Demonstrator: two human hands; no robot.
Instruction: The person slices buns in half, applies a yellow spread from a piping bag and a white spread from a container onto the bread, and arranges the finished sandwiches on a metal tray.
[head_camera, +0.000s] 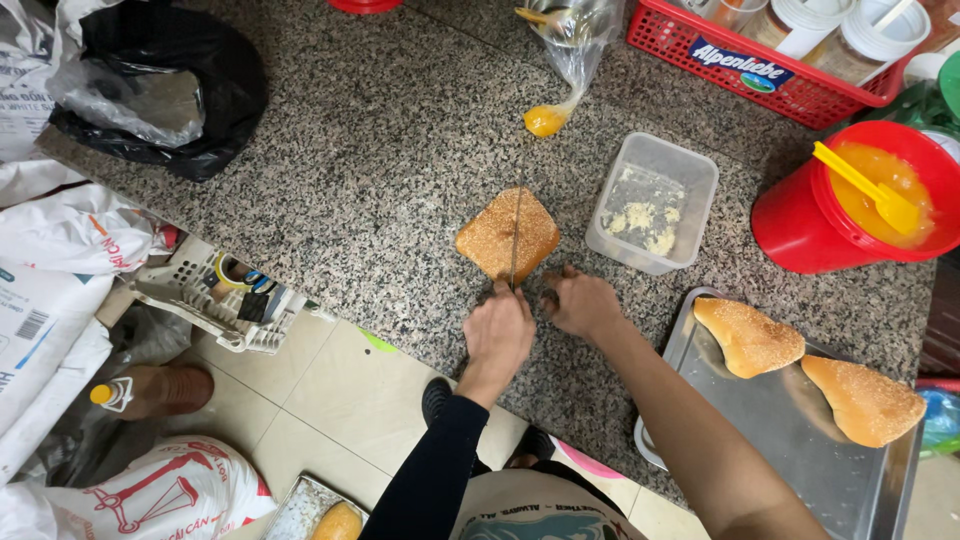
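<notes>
1. Nearest the lens, at bottom centre, the left hand (498, 335) in a black sleeve is closed around the handle of a knife (516, 240).
2. Its blade stands across a sesame bun (507, 236) on the granite counter (380, 150) at mid-frame.
3. Just right, the bare right hand (580, 303) rests curled beside the bun, apart from the left.
4. A clear plastic tub (652, 203) sits right of the bun; a metal tray (790, 430) at lower right carries two cut bun pieces (748, 337).
</notes>
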